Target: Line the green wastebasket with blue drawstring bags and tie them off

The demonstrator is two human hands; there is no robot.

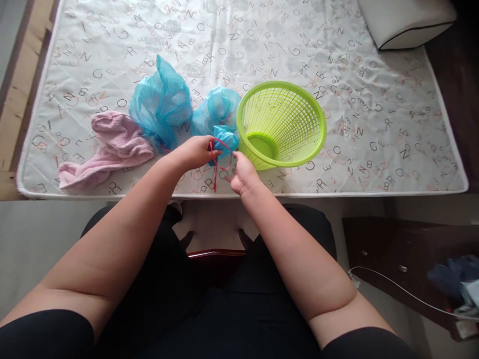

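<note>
My left hand [199, 151] is closed around the gathered neck of a light-blue plastic bag [217, 110], whose bunched top sticks out past the fingers. A thin red string [215, 174] loops by the neck, and its ends hang down over the mattress edge. My right hand [243, 173] faces it from the right, thumb and forefinger pinched at the string's loop, the other fingers loosely curled. The bag is rounded and full; its contents are blurred by the plastic. Just beyond my right hand, a lime-green perforated basket [318, 144] leans with its mouth toward me, touching or close to the bag.
Left of the bag lies a second full blue plastic bag [160, 99], with a bit of red at its neck. A crumpled pink cloth [112, 147] rests farther left. Everything lies on a letter-printed mattress [374, 164]. A white box-like object [407, 25] occupies the back right corner.
</note>
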